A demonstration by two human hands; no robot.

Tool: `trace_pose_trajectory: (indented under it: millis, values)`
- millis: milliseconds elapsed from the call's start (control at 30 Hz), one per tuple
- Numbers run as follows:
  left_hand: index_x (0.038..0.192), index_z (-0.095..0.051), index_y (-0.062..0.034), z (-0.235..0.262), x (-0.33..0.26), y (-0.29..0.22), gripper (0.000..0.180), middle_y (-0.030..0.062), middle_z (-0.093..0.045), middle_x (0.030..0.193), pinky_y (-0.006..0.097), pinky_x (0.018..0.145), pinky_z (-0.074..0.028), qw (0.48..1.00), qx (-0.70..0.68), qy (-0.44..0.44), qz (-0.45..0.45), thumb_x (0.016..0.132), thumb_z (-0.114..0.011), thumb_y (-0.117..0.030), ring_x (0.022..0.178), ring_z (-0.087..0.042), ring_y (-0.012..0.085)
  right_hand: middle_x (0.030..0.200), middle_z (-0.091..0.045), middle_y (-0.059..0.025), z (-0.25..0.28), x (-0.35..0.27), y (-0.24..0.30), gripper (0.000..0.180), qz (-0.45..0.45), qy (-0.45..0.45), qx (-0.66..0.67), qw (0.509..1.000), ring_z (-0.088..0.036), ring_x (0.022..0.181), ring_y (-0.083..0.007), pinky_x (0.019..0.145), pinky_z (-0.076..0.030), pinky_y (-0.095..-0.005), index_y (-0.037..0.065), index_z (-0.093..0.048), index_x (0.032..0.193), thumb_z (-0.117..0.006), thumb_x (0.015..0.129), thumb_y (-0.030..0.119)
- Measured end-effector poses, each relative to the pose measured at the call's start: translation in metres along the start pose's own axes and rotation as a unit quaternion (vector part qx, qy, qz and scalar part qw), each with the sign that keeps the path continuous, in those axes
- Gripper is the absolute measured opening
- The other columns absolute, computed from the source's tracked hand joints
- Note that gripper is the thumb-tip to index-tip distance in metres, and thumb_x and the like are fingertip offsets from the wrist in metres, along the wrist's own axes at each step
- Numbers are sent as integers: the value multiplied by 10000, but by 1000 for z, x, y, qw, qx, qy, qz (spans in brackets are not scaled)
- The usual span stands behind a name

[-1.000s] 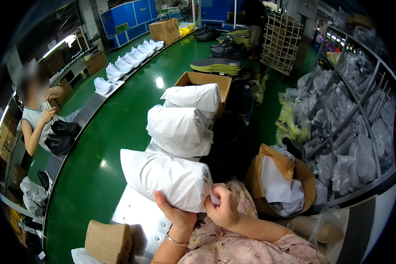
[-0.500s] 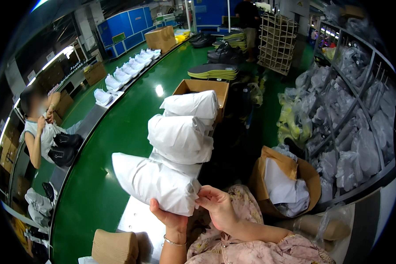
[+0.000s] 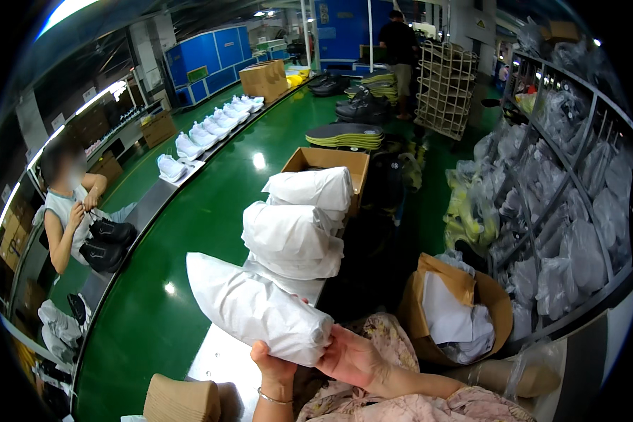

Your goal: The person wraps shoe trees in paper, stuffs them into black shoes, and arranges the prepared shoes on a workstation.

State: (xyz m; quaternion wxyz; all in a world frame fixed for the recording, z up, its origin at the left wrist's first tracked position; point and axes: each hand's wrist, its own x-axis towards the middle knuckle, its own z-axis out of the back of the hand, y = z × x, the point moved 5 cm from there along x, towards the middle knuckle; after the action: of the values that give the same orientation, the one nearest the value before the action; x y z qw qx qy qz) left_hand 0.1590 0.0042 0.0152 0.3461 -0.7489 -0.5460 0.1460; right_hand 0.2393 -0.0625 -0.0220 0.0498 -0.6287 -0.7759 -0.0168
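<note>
A long bundle wrapped in white paper [image 3: 250,306] lies across both of my hands, above the metal strip along the bench edge. What is inside the paper is hidden. My left hand [image 3: 273,364] is closed round its lower side, the thumb showing and most fingers behind the paper. At the folded right end, my right hand [image 3: 352,359] grips the bundle with curled fingers. Just beyond, another white wrapped bundle [image 3: 285,232] rests on the bench, and a further wrapped bundle [image 3: 308,188] lies behind that, in front of an open cardboard box [image 3: 359,169].
Brown cardboard pieces [image 3: 183,397] sit at the near left of the green bench [image 3: 148,302]. To my right stands a carton with white paper [image 3: 454,302], beside a metal rack of plastic-bagged items [image 3: 563,190]. Across the bench, a person [image 3: 67,204] handles black shoes [image 3: 105,243].
My right hand has gone from pinching the paper at the bundle's end to gripping that end more fully. The bundle has turned slightly, and the whole view has shifted a little.
</note>
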Motion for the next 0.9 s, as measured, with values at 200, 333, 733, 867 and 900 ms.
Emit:
trace_pose_trajectory:
  millis: [200,333,733,867,900]
  values:
    - [1275,-328,31,-9,-5,11,912,199,-502,1164,415,933,-413,1000,-7,-6,12,605,-640,-503,1086,-509,333,1177,-538,-50,-14,-2,14,502,27,-69,-79,994,-517,1072,-171,926,-419,-343,54,-417,1273,-612,843,226]
    - [1238,-352,50,-18,-11,12,964,196,-505,1130,404,930,-415,999,-11,24,34,566,-641,-577,1043,-522,320,1160,-549,-63,11,0,10,491,-6,3,-27,1000,-548,1032,-186,870,-458,-366,50,-449,1249,-643,815,173]
    - [1235,-362,52,-12,-5,9,940,167,-502,1118,401,901,-423,1000,22,7,3,580,-595,-581,1020,-526,297,1256,-464,-105,-3,-7,18,513,-59,-1,-134,989,-482,1138,-229,960,-390,-416,47,-334,1326,-544,894,229]
    - [1240,-363,51,-2,-2,5,933,164,-502,1135,404,912,-414,999,38,3,-13,593,-573,-589,1026,-525,293,1319,-407,-122,-15,-16,11,528,-83,13,-99,992,-443,1178,-266,1000,-341,-455,44,-295,1343,-522,904,230]
    - [1241,-362,51,1,-2,6,933,162,-502,1139,405,913,-412,999,32,-5,-12,597,-566,-593,1026,-525,291,1327,-399,-123,-17,-17,9,533,-74,14,-85,993,-433,1186,-280,1014,-320,-469,39,-293,1343,-526,901,226]
